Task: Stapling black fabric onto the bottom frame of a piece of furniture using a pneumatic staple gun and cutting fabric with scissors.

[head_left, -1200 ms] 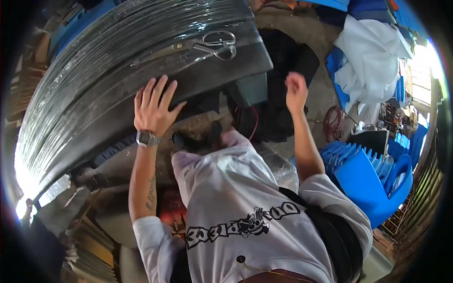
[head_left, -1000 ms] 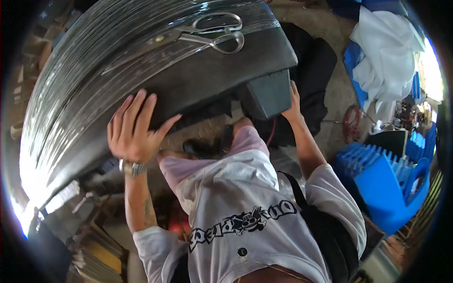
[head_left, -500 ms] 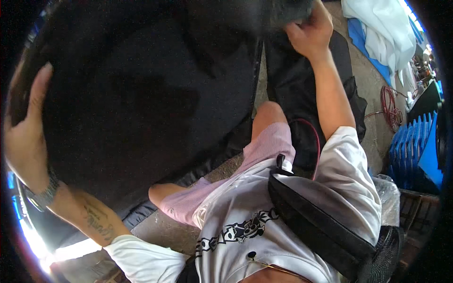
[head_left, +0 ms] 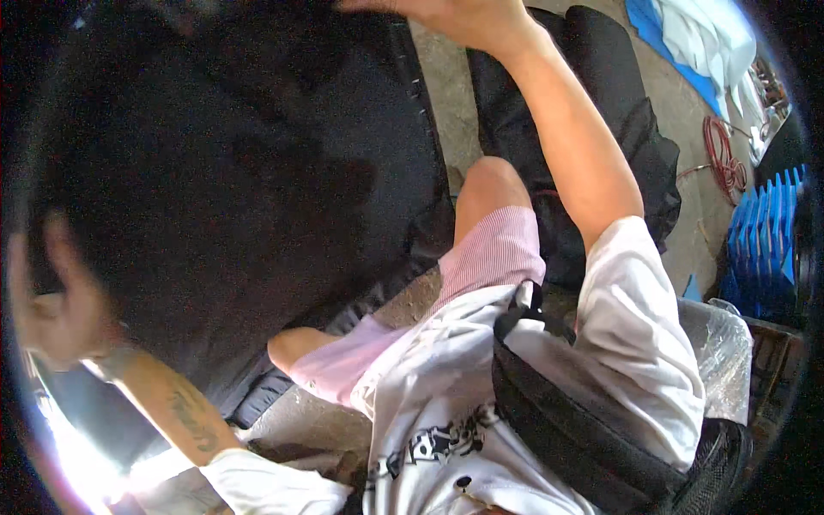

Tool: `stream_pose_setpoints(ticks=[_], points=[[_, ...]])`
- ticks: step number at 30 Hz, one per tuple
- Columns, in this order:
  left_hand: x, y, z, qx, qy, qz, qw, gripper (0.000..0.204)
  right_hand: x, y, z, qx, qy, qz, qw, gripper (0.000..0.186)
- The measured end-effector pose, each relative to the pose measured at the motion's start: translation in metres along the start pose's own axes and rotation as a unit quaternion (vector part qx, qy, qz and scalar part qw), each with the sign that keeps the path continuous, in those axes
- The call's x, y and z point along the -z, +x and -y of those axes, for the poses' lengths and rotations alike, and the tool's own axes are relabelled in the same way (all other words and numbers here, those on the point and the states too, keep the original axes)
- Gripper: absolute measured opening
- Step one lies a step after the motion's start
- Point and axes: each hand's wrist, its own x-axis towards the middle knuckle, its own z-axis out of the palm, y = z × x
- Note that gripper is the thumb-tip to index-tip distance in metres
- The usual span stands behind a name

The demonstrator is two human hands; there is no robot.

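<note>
A large piece covered in black fabric [head_left: 249, 197] fills the left half of the view in front of my knees. Small staple-like marks run along its right edge. My left hand [head_left: 64, 300], blurred, is at the piece's left side, its thumb on the black face and its fingers around the outer edge. At the top, my right hand [head_left: 463, 17] reaches leftward over the far part of the piece. The frame cuts off part of that hand, so its grip does not show.
Right of the piece lies more black, crumpled fabric-covered material [head_left: 571, 94] on the concrete floor. Beyond are white sheeting [head_left: 708, 43], a coiled red hose [head_left: 725, 159] and blue slatted parts [head_left: 764, 249]. A clear plastic-wrapped bundle [head_left: 721, 343] stands by my right side.
My right hand has moved left along the top of the view. My left hand has come lower and nearer. The black piece's far right edge now slants further left.
</note>
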Motion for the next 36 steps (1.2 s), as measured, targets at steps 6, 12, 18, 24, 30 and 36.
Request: stream_pose_setpoints(ticks=[6, 12, 18, 24, 30, 36], points=[[-0.061, 0.021, -0.155, 0.007, -0.25, 0.042, 0.967, 0.045, 0.013, -0.023, -0.019, 0.065, -0.016, -0.069, 0.995, 0.028], [-0.068, 0.046, -0.169, 0.008, -0.193, 0.003, 0.981, 0.035, 0.019, -0.011, -0.001, -0.075, 0.103, -0.057, 0.99, 0.01], [-0.058, 0.051, -0.187, 0.251, -0.235, 0.079, 0.936, 0.023, 0.039, 0.01, 0.022, -0.25, 0.082, 0.051, 0.963, 0.014], [-0.059, 0.06, -0.187, 0.409, -0.422, 0.052, 0.807, 0.018, 0.001, 0.005, -0.041, 0.376, -0.282, -0.216, 0.856, 0.022], [-0.052, 0.047, -0.154, 0.444, -0.655, 0.076, 0.607, 0.013, 0.0, 0.013, 0.006, 0.254, -0.515, 0.086, 0.814, 0.017], [-0.051, 0.035, -0.182, 0.342, -0.337, -0.078, 0.874, 0.02, -0.006, 0.014, -0.006, 0.227, -0.411, 0.086, 0.879, 0.011]])
